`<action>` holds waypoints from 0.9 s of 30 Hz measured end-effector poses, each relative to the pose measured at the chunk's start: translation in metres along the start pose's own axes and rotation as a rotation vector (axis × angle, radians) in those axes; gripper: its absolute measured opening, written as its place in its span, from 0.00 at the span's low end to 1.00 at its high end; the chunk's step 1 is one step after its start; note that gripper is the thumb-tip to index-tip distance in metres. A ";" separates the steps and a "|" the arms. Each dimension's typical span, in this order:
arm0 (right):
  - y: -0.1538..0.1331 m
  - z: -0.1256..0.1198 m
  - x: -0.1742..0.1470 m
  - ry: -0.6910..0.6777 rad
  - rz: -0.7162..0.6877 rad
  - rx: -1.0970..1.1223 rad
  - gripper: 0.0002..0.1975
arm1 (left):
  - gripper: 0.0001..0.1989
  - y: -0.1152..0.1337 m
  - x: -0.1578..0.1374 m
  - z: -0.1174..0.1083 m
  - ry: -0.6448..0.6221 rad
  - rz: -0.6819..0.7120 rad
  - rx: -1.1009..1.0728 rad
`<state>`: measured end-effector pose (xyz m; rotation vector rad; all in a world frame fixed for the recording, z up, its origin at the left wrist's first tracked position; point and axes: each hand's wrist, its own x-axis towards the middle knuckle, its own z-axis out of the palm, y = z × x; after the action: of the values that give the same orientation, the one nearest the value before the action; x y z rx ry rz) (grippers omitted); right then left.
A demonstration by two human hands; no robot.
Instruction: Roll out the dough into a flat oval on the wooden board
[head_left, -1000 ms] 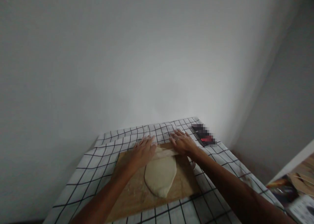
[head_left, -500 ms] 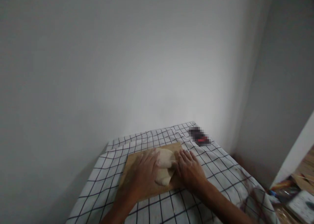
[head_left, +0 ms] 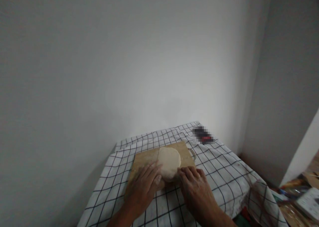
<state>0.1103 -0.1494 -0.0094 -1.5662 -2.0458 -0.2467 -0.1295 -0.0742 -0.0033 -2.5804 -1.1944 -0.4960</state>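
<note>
A flat, rounded sheet of pale dough (head_left: 169, 160) lies on a wooden board (head_left: 147, 155). My left hand (head_left: 147, 180) rests at its near left side, fingers stretched forward and thumb tucked near the dough. At the near right edge is my right hand (head_left: 193, 184), with its fingers bent down. Between the hands, along the dough's near edge, a pale bar like a rolling pin is mostly hidden and blurred; both hands appear to be on its ends.
A white cloth with dark grid lines (head_left: 219, 167) covers the table, which stands against a pale wall (head_left: 159, 71). A blurred dark and red item (head_left: 203, 135) lies at the back right. A ring handle (head_left: 193, 154) shows at the board's right edge. Boxes and clutter (head_left: 299, 197) are at lower right.
Both hands have moved toward me, from across the middle of the dough to its near edge. More of the dough's surface now shows. The camera view has shifted slightly.
</note>
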 end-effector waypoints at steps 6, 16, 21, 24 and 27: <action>0.031 0.012 0.022 -0.016 0.053 -0.003 0.18 | 0.25 0.011 0.032 -0.004 -0.005 0.020 0.094; 0.091 0.032 0.144 -0.168 0.060 -0.073 0.23 | 0.21 -0.021 0.097 0.039 0.012 -0.013 0.261; 0.097 0.040 0.173 -0.226 -0.024 -0.034 0.19 | 0.17 -0.025 0.108 0.039 -0.015 0.011 0.282; 0.097 0.041 0.152 -0.260 -0.057 -0.007 0.19 | 0.19 -0.012 0.092 0.029 -0.008 0.001 0.272; 0.092 0.034 0.112 -0.210 -0.063 0.001 0.20 | 0.21 0.004 0.072 0.020 0.009 -0.019 0.206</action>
<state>0.1659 -0.0121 0.0042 -1.5856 -2.2577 -0.1072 -0.0789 -0.0201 0.0077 -2.3928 -1.2005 -0.3671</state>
